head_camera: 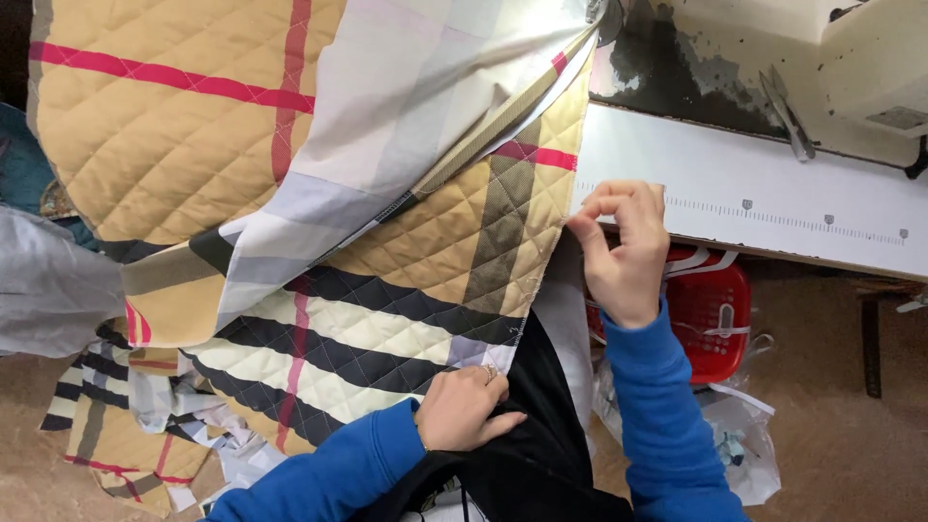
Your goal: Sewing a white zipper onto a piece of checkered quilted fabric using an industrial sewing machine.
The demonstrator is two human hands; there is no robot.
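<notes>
One red basket [710, 314] holds white straps [691, 261].

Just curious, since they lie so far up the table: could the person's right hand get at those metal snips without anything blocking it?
Probably yes. The right hand pinches the quilted fabric at the table edge, and only bare white tabletop lies between it and the snips.

Under my left hand [464, 411] the quilted plaid fabric [406, 280] looks padded and matt, stitched in diamonds, with a smooth, thin, paler lining [387, 126] folded over it. My right hand [623, 256] pinches its frayed edge. The sewing table [773, 208] is smooth and white, its printed ruler flat. The scissors [788, 111] are dull metal. The red basket [710, 314] is glossy plastic.
</notes>
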